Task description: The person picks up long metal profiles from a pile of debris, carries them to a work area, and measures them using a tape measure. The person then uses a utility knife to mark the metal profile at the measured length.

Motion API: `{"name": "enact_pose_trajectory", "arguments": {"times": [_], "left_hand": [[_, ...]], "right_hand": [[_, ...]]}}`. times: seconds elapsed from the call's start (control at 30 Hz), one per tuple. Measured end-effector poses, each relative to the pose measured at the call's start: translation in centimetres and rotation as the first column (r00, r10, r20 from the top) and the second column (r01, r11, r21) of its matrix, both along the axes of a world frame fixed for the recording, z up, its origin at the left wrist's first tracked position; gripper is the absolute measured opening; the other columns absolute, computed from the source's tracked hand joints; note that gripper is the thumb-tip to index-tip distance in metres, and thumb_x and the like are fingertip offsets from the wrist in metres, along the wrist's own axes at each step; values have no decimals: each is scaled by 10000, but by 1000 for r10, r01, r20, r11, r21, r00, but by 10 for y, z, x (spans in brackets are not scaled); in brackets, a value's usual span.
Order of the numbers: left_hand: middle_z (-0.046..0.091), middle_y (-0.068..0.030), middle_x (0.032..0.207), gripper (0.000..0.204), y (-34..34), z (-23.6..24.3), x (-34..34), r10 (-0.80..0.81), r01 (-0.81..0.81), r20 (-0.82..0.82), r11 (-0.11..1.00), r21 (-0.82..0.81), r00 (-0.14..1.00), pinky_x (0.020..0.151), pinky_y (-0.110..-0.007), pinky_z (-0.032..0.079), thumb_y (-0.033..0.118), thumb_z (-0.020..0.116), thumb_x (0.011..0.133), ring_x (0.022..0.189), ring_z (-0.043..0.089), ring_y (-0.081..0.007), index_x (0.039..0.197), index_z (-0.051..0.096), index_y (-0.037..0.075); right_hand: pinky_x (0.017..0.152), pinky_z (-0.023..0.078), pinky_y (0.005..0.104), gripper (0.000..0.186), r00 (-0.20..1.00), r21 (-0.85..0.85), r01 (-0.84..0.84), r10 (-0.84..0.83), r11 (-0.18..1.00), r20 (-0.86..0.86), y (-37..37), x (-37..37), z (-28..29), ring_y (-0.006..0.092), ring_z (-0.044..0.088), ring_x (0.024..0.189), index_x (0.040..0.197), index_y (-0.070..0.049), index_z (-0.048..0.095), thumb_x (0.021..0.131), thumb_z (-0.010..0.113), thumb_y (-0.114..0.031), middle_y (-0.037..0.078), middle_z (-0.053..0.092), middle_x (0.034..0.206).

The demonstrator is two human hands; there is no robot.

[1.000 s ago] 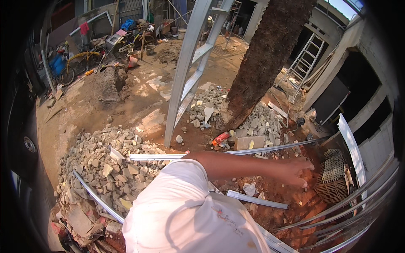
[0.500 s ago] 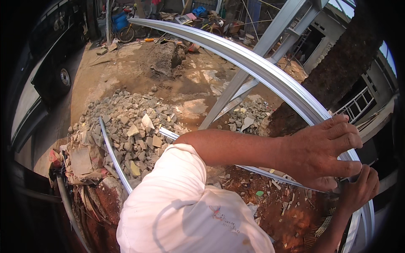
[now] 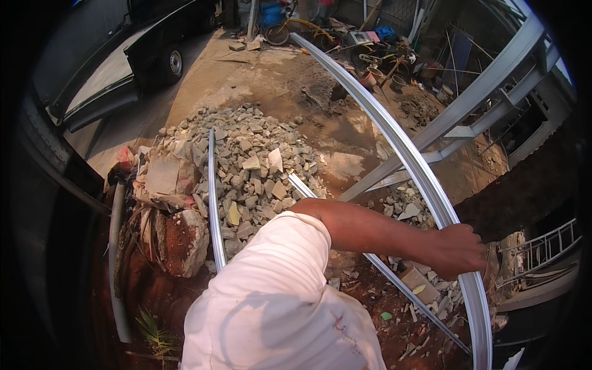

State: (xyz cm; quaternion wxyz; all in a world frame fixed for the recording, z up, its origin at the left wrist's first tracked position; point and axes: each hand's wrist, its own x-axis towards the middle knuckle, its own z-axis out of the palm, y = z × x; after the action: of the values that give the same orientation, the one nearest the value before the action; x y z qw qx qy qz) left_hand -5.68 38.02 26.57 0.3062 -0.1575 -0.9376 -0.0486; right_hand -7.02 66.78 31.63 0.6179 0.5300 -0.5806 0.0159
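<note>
My left arm, in a white sleeve, stretches across to the right. At its end my left hand [image 3: 459, 251] is closed round a long silver metal channel [image 3: 404, 145], knuckles up, with its fingertips hidden. The ribbed channel runs from the far top centre, under my hand, down to the lower right edge. My right hand does not show. Below my forearm, a thinner metal strip [image 3: 419, 303] slants over the soil. Another metal strip [image 3: 213, 203] lies against the rubble at the left.
A rubble heap [image 3: 253, 166] spreads ahead on the left. A grey steel frame [image 3: 475, 86] leans at the upper right, near a dark trunk-like post [image 3: 524, 191] and a ladder [image 3: 546, 253]. A dark vehicle [image 3: 163, 46] stands far left; a yellow bicycle [image 3: 302, 28] stands at the back.
My left hand has gone from spread fingers over the channel to a closed grip on it. My right hand has left the view, which has swung rightward.
</note>
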Motion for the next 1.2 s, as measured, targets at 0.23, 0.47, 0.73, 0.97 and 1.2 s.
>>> {"name": "enact_pose_trajectory", "arguments": {"times": [0.23, 0.47, 0.73, 0.97, 1.2], "left_hand": [[572, -77, 888, 357, 3, -51, 36, 9, -6, -38, 997, 81, 999, 677, -396, 473, 209, 711, 629, 855, 597, -264, 951, 591, 113], [536, -85, 877, 359, 2, -108, 73, 63, -65, 18, 988, 140, 998, 746, -401, 444, 193, 695, 626, 861, 558, -272, 954, 574, 111], [540, -115, 1028, 453, -30, -162, 97, 164, -198, 233, 972, 128, 959, 940, -415, 399, 176, 679, 684, 1020, 536, -293, 1115, 563, 97], [535, -98, 1093, 882, -8, -111, 75, -55, 42, 374, 998, 42, 926, 967, -427, 389, 319, 782, 655, 1077, 523, -276, 1435, 375, 259], [589, -60, 955, 512, -40, -118, 46, 89, -85, 205, 996, -28, 975, 810, -399, 479, 241, 762, 672, 940, 604, -271, 1129, 552, 144]], "right_hand": [[1105, 296, 504, 558, 957, -298, 34, 56, 954, 286, 29, -5, -11, 362, 450, 1249, 1312, -41, 475, 852, 654, -301, 243, 502, 1263], [1119, 267, 516, 582, 751, -670, -27, 458, 741, 476, 89, -26, -38, 381, 418, 1274, 1317, 11, 449, 837, 637, -258, 265, 458, 1307], [1134, 235, 529, 609, 517, -961, 81, 813, 264, 266, 211, -37, -83, 402, 382, 1303, 1322, 69, 418, 819, 618, -209, 292, 407, 1357], [1147, 207, 541, 633, 367, -962, 255, 911, 94, 186, 268, -52, -107, 420, 350, 1328, 1327, 120, 391, 804, 602, -166, 315, 363, 1400], [1181, 91, 542, 813, 159, -964, 176, 961, 198, 227, 281, -50, -119, 430, 138, 1418, 1437, 129, 79, 892, 477, -325, 305, 100, 1523]]}}
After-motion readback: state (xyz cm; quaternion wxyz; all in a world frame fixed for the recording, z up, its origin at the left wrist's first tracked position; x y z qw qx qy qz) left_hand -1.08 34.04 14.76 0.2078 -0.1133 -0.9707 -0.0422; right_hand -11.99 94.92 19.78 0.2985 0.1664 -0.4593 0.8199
